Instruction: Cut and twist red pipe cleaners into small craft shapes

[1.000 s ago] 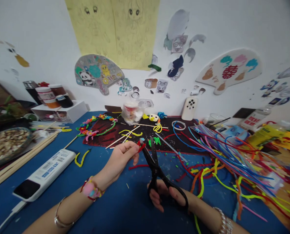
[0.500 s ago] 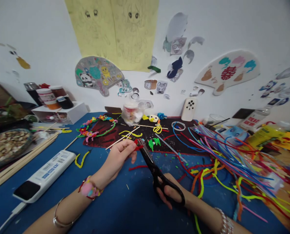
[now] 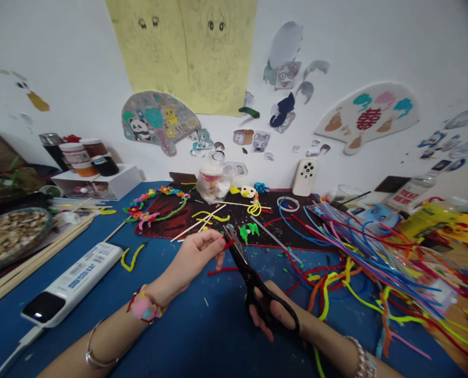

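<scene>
Between thumb and fingers, my left hand (image 3: 198, 252) pinches a short red pipe cleaner piece (image 3: 228, 243). My right hand (image 3: 271, 310) has its fingers through the handles of black-handled scissors (image 3: 253, 278). The scissor blades point up and left, slightly parted, and meet the red piece beside my left fingertips. Just beyond the blades lies a green pipe cleaner shape (image 3: 250, 231). Below my hands, a red pipe cleaner (image 3: 223, 271) lies on the blue table (image 3: 187, 331).
Loose coloured pipe cleaners (image 3: 336, 278) spread over the right side. At left lie a white device (image 3: 74, 281) with a cable, wooden sticks (image 3: 41, 252) and a tray of dried slices (image 3: 13, 236). A flower garland (image 3: 155, 205) and a phone (image 3: 305, 177) stand towards the wall.
My left hand has shifted slightly right and down with the red piece. The scissors' blades have moved a little against it, and the red piece now sits lower along them.
</scene>
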### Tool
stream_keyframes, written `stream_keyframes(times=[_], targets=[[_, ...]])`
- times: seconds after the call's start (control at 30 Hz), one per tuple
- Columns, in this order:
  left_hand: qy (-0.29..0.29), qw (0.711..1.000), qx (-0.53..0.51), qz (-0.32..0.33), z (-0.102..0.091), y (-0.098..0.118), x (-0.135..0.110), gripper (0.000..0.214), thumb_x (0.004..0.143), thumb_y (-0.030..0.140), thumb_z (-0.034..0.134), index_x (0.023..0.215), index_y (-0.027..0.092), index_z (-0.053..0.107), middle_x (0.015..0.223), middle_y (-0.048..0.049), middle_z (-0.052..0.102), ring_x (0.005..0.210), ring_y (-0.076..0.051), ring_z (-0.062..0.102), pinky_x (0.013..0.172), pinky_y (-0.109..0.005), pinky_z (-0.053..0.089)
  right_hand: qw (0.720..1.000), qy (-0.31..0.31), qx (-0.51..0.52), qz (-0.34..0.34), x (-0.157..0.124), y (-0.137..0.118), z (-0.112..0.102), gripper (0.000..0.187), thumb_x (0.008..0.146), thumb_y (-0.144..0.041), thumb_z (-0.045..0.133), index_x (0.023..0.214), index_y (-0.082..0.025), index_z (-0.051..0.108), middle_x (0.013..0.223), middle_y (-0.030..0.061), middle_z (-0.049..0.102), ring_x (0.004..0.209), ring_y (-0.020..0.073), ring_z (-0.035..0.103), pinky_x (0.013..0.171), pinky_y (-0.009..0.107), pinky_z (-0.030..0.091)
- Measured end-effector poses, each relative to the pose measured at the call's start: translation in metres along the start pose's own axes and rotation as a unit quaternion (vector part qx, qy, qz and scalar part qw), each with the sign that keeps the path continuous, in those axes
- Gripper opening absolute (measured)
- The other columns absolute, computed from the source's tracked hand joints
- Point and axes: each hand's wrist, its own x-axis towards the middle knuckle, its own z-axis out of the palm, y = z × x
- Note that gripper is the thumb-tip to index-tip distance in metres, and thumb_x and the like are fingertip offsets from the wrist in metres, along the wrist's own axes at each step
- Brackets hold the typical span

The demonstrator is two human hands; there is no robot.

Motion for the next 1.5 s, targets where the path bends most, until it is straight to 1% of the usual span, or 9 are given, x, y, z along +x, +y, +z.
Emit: stream_keyframes(times=[0.17,0.33,0.9,1.1,1.2,1.27,1.37,1.43,1.5], targets=[[-0.025,0.999,0.04,-0.011,0.0,0.003,0.0,0.023,0.083,0.033,0.052,0.068,0.015,0.051,0.053,0.0025,0.055,0.05,-0.009,0.05,0.054,-0.022,0.038,0.999,-0.041,0.022,-0.01,-0.003,0.006,-0.001,0.072,0.065,-0.081,0.033,0.081,-0.013,0.048,0.065,0.0007,0.05,0.046,0.0072,0.05,0.041,0.017,0.029],[-0.021,0.999,0.036,-0.012,0.0,0.001,0.001,0.024,0.084,0.033,0.051,0.069,0.015,0.051,0.054,0.0029,0.055,0.05,-0.008,0.049,0.054,-0.022,0.038,0.999,-0.027,0.015,-0.023,-0.001,0.008,-0.002,0.07,0.067,-0.081,0.028,0.066,-0.013,0.047,0.049,-0.0031,0.044,0.035,0.0059,0.044,0.034,0.015,0.027],[-0.001,0.999,-0.022,-0.043,0.003,-0.007,0.001,0.024,0.082,0.037,0.053,0.071,0.016,0.05,0.054,0.0032,0.053,0.049,-0.009,0.048,0.052,-0.022,0.037,0.992,0.103,-0.044,0.052,0.0,0.011,0.007,0.066,0.058,-0.082,0.042,0.051,-0.016,0.042,0.039,-0.0061,0.036,0.026,0.0044,0.035,0.023,0.015,0.025],[-0.015,0.999,-0.017,-0.049,0.006,-0.004,-0.001,0.023,0.082,0.034,0.053,0.07,0.015,0.05,0.053,0.0028,0.054,0.048,-0.008,0.048,0.052,-0.021,0.037,0.998,-0.005,-0.059,-0.032,-0.002,-0.009,0.005,0.077,0.068,-0.081,0.022,0.086,-0.012,0.049,0.071,0.005,0.052,0.056,0.0114,0.052,0.05,0.023,0.038],[-0.01,0.996,-0.053,-0.072,0.008,-0.004,-0.001,0.022,0.08,0.034,0.056,0.071,0.015,0.05,0.054,0.003,0.053,0.048,-0.008,0.048,0.05,-0.021,0.037,0.991,0.045,-0.124,-0.025,-0.002,-0.023,-0.008,0.068,0.075,-0.074,0.026,0.094,-0.013,0.049,0.076,0.0043,0.051,0.064,0.0134,0.049,0.056,0.024,0.038],[-0.013,0.991,-0.095,-0.09,0.009,-0.006,-0.001,0.023,0.079,0.034,0.058,0.071,0.015,0.05,0.055,0.0032,0.052,0.048,-0.008,0.049,0.049,-0.021,0.038,0.962,0.153,-0.225,0.003,-0.003,-0.027,-0.025,0.049,0.081,-0.062,0.038,0.089,-0.016,0.05,0.074,0.0024,0.051,0.064,0.0134,0.048,0.058,0.025,0.038],[-0.036,0.978,-0.163,-0.123,0.011,-0.013,0.0,0.023,0.078,0.034,0.058,0.07,0.015,0.049,0.058,0.003,0.051,0.048,-0.007,0.049,0.047,-0.02,0.038,0.84,0.328,-0.423,0.086,-0.01,-0.027,-0.058,0.037,0.077,-0.054,0.051,0.081,-0.017,0.052,0.073,0.003,0.053,0.066,0.0168,0.051,0.06,0.027,0.038],[-0.051,0.967,-0.2,-0.149,0.012,-0.019,-0.001,0.023,0.078,0.034,0.059,0.07,0.015,0.049,0.06,0.0024,0.051,0.048,-0.007,0.048,0.046,-0.019,0.037,0.752,0.382,-0.52,0.135,-0.018,-0.022,-0.08,0.036,0.071,-0.051,0.058,0.083,-0.018,0.057,0.081,0.0057,0.056,0.07,0.0203,0.054,0.059,0.029,0.039],[-0.064,0.957,-0.226,-0.17,0.014,-0.024,-0.001,0.023,0.078,0.033,0.06,0.071,0.014,0.05,0.06,0.0019,0.051,0.048,-0.006,0.048,0.044,-0.019,0.036,0.721,0.382,-0.561,0.141,-0.027,-0.017,-0.099,0.038,0.07,-0.043,0.06,0.096,-0.016,0.059,0.092,0.0098,0.057,0.078,0.0229,0.057,0.066,0.031,0.043]])
